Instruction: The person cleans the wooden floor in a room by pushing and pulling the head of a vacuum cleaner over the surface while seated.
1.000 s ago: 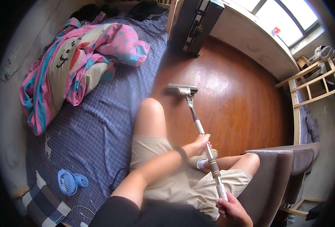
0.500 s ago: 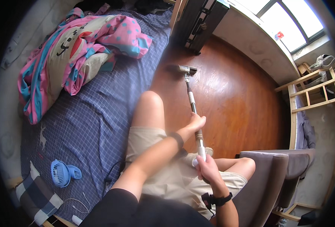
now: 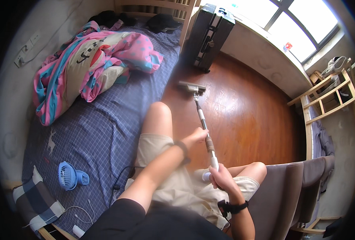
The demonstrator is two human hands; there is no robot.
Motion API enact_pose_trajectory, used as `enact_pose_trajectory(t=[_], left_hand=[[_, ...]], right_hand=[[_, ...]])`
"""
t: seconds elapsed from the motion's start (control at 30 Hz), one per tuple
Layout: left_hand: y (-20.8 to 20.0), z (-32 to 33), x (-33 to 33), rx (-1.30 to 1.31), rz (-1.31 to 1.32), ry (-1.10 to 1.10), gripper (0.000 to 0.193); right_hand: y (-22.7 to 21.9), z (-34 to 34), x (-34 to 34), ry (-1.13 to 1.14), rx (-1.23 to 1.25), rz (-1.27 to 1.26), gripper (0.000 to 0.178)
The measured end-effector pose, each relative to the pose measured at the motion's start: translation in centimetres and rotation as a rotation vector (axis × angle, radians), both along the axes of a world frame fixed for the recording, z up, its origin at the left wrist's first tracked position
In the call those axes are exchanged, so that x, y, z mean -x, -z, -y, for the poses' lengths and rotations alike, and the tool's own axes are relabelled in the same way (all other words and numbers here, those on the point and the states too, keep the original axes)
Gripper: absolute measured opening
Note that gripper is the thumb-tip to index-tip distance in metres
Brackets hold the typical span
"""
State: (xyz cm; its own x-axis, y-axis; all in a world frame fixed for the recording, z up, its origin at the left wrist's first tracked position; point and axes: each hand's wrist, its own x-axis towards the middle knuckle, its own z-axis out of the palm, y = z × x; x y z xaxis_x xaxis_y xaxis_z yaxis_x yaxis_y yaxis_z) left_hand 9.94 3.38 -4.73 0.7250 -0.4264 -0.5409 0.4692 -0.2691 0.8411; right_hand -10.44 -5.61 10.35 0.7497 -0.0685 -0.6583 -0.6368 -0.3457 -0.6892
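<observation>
A long-handled floor mop (image 3: pixel 209 145) in silver, grey and white slants across the floor in front of me. Its wide flat head (image 3: pixel 192 87) rests on the brown wooden floor, below a dark suitcase. My left hand (image 3: pixel 199 135) is closed round the middle of the pole, its far fingers partly hidden. Around the white upper end of the pole wraps my right hand (image 3: pixel 222 178), close to my lap. A round white part (image 3: pixel 206 176) shows beside the right hand.
At the left, a bed (image 3: pixel 117 120) holds a pink and blue quilt (image 3: pixel 85 66), a blue fan (image 3: pixel 71 176) and cables. The black suitcase (image 3: pixel 209 38) stands beyond the mop head. Grey chair backs (image 3: pixel 279 196) and a wooden frame (image 3: pixel 329 98) are on the right.
The mop head sits lower in the picture and a little left, further from the view's top edge. My left hand has shifted slightly down and left. Both hands keep their hold.
</observation>
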Motion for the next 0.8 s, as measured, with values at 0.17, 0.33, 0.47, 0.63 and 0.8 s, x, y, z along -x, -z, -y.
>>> enact_pose_trajectory(t=[0.17,0.33,0.47,0.63,0.8], left_hand=[[2.6,0.6,2.4,-0.013,-0.213,0.029,0.038],[3.3,3.2,5.6,0.076,-0.455,0.067,0.029],[2.2,4.1,7.4,0.143,-0.536,0.005,0.027],[1.6,4.4,6.5,0.020,-0.462,-0.295,0.046],[1.2,3.9,5.4,-0.076,-0.307,-0.342,0.041]], right_hand=[[-6.8,-0.6,8.6,0.013,-0.020,-0.159,0.037],[-14.7,1.3,14.6,-0.066,0.134,-0.203,0.043],[-15.7,1.1,16.3,-0.160,0.701,-0.143,0.049],[-8.5,-0.2,16.2,-0.217,0.884,-0.053,0.041],[-4.9,-0.4,14.5,-0.245,0.847,-0.149,0.042]])
